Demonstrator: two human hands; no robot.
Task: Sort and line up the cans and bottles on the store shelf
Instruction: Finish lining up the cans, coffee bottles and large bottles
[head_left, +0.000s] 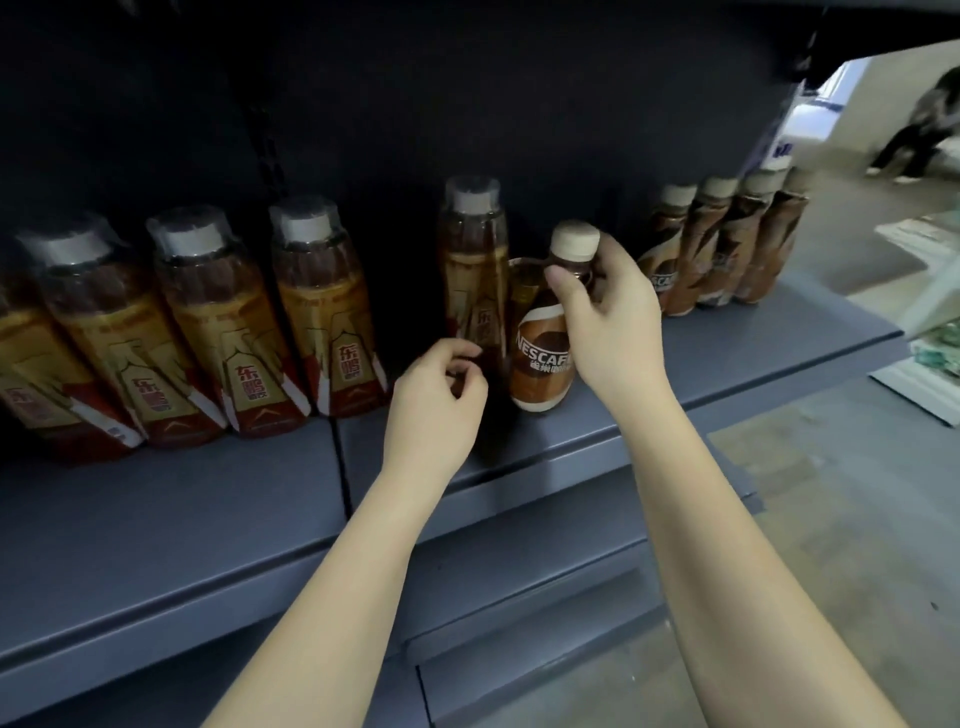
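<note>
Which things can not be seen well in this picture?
- Gold can, head view: mostly hidden behind the brown Nescafe coffee bottle held by the right hand.
- Leftmost amber drink bottle: cut by the left edge.
- Row of brown coffee bottles at right: labels blurred.
- Left hand: whether it touches the tall amber bottle is unclear.

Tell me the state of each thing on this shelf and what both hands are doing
Nescafe bottle: capped, upright, gripped at the neck.
Right hand: closed on the Nescafe bottle.
Left hand: loosely curled, holding nothing.
Lone energy drink bottle: capped, upright, beside the Nescafe bottle.
Energy drink row: capped, upright, lined up.
Coffee bottle row: capped, upright, lined up.
Shelf: partly bare.
</note>
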